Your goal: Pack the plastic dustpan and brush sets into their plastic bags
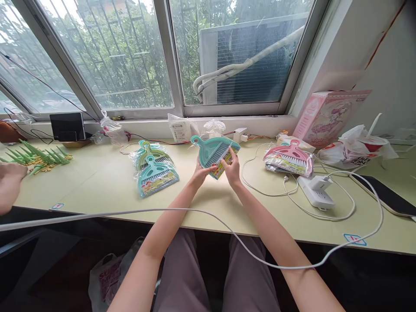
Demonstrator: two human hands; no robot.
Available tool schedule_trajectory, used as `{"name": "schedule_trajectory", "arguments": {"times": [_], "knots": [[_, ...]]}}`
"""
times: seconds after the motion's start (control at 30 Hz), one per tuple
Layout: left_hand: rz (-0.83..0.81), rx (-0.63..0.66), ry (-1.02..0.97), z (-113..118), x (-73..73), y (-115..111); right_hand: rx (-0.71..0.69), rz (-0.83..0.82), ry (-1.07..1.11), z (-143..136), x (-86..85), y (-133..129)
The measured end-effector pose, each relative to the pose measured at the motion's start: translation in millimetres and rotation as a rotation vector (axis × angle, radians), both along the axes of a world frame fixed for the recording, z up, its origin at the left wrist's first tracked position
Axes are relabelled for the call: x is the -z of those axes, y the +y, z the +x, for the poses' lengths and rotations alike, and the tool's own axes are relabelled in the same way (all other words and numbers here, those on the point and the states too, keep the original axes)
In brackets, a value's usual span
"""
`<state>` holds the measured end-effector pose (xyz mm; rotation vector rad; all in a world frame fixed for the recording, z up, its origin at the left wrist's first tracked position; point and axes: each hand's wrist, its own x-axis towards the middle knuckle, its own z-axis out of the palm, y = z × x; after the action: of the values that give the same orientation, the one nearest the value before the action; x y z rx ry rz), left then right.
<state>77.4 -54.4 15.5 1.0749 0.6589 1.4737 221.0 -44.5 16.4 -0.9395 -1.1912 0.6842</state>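
A teal dustpan and brush set [212, 151] with a yellow label is held up over the middle of the table. My left hand [200, 172] grips its lower left edge. Around its lower right part the fingers of my right hand [232, 168] are closed, with the thumb on the label. To the left lies a pile of wrapped teal and green dustpan sets [157, 175]. A pile with a pink dustpan set [289, 158] on top lies to the right.
A white cable [208, 212] crosses over my forearms. On the right are a power strip [315, 193], a phone [386, 194], a plastic bag [344, 149] and a pink box [329, 117]. Another person's hand [11, 177] is at the far left, near green plant-like pieces [40, 156].
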Motion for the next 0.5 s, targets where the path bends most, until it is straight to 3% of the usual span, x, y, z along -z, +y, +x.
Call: {"name": "schedule_trajectory", "arguments": {"times": [0.13,0.33,0.5], "knots": [[0.008,-0.017,0.011,-2,-2.5,-1,-0.070,0.011,-0.011,5,-2.7,3],[-0.004,0.064,0.096,0,-7.1,-8,-0.085,0.032,0.084,6,-12.0,-8],[-0.035,0.012,0.048,-1,-6.7,-6,-0.100,0.043,0.163,-1,-17.9,-19]]}}
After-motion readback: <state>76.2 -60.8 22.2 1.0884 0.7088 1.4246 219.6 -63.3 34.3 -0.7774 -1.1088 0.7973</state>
